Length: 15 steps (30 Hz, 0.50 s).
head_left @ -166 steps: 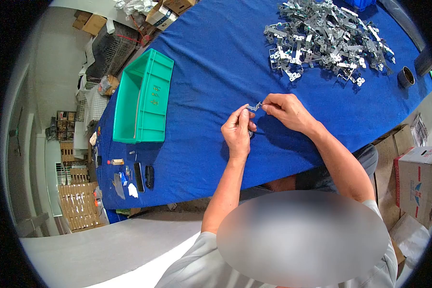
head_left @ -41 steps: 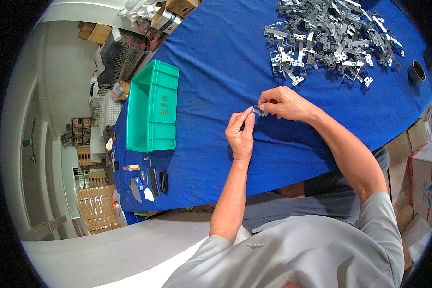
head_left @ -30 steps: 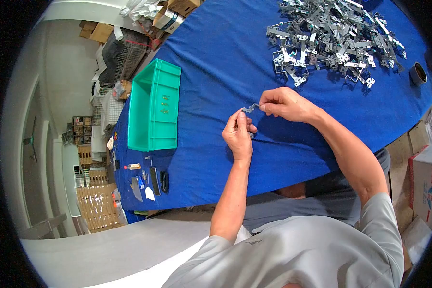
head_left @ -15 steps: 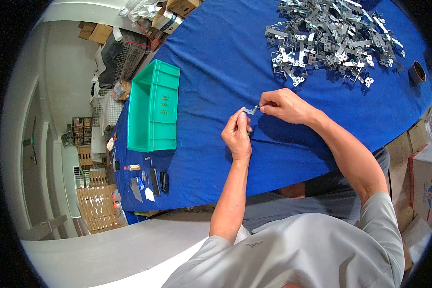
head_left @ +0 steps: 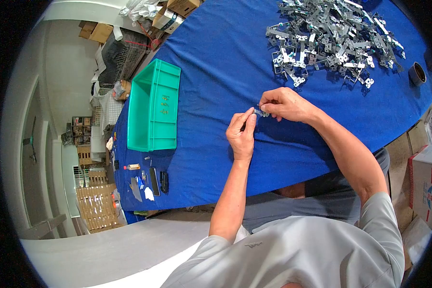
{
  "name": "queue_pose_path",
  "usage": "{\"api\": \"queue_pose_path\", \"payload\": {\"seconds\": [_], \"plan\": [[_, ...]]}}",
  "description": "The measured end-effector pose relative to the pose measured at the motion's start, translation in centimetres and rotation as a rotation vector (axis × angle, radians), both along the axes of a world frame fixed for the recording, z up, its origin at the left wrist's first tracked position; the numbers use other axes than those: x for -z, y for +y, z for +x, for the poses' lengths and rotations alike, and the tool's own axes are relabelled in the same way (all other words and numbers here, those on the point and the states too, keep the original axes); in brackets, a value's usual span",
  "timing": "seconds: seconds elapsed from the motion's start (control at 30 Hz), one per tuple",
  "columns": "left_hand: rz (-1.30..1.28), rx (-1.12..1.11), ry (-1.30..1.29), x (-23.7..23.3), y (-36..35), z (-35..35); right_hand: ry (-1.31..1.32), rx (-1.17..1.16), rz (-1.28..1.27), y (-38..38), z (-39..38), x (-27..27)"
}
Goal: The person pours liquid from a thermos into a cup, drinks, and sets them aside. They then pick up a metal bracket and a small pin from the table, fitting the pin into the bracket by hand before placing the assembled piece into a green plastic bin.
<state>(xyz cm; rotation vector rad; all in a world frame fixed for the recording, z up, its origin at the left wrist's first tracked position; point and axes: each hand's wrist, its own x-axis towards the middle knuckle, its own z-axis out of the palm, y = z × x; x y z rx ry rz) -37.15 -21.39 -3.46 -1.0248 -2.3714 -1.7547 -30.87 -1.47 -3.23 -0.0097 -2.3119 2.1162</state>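
Observation:
Over the blue cloth-covered table [head_left: 216,57], my left hand [head_left: 242,134] and my right hand [head_left: 284,103] meet at a small metal bracket [head_left: 260,113]. Both pinch it between thumb and fingertips, just above the cloth. My fingers hide most of the bracket. A large heap of similar silvery metal brackets [head_left: 329,33] lies at the far right of the table, an arm's reach beyond my right hand.
A green plastic bin [head_left: 153,108] stands to the left with a few small parts inside. Small tools and dark items [head_left: 149,182] lie at the table's near left corner. A tape roll [head_left: 416,73] sits at the right edge. Cardboard boxes [head_left: 425,182] stand on the floor.
The bracket, held stretched out between my hands half a second ago, is now drawn in close between my fingertips; my left hand shifted slightly right toward my right hand.

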Motion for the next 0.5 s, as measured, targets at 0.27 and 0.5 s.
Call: {"api": "queue_pose_path", "payload": {"seconds": [0.27,0.5], "plan": [[0.059,-0.079,-0.241,0.5,-0.1,-0.1,0.150,0.156,-0.018,0.0,0.1,-0.4],[0.267,-0.159,-0.417,0.7,-0.1,-0.3,0.125,-0.006,0.136,-0.2,0.3,-0.6]]}}
